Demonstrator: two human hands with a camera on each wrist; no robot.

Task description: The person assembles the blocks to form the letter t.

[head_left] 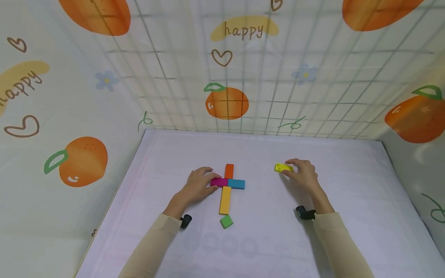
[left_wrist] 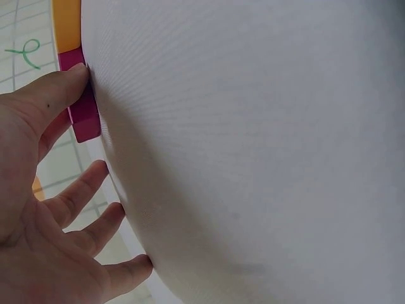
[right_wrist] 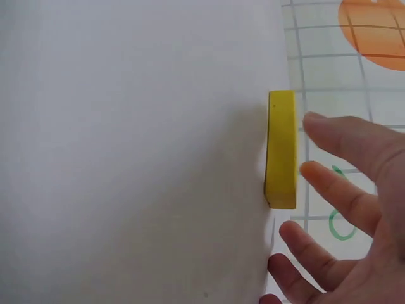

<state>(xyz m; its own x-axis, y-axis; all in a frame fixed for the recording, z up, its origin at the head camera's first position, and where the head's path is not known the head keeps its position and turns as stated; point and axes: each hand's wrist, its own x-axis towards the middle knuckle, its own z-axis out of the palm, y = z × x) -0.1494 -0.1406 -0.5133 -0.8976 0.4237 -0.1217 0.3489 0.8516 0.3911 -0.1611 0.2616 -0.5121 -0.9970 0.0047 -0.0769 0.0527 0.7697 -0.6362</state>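
My left hand (head_left: pixel 197 186) pinches a magenta block (head_left: pixel 219 182) between thumb and index finger, at the left arm of a cross of flat blocks. In the left wrist view the thumb lies on the magenta block (left_wrist: pixel 86 120), with the other fingers spread against the white surface. A blue block (head_left: pixel 236 184) abuts it on the right, a red-orange block (head_left: pixel 229 171) stands above and a yellow-orange block (head_left: pixel 225 200) below. To the right, my right hand (head_left: pixel 304 176) is beside a bright yellow block (head_left: pixel 282 168). Its fingers are loosely bent, with a gap to the yellow block (right_wrist: pixel 282 149) in the right wrist view.
A green square block (head_left: pixel 226 221) lies turned at an angle just below the yellow-orange one. The white tabletop (head_left: pixel 271 239) meets a printed cloth wall (head_left: pixel 174 88) at the back and sides. Small dark cameras sit at both wrists.
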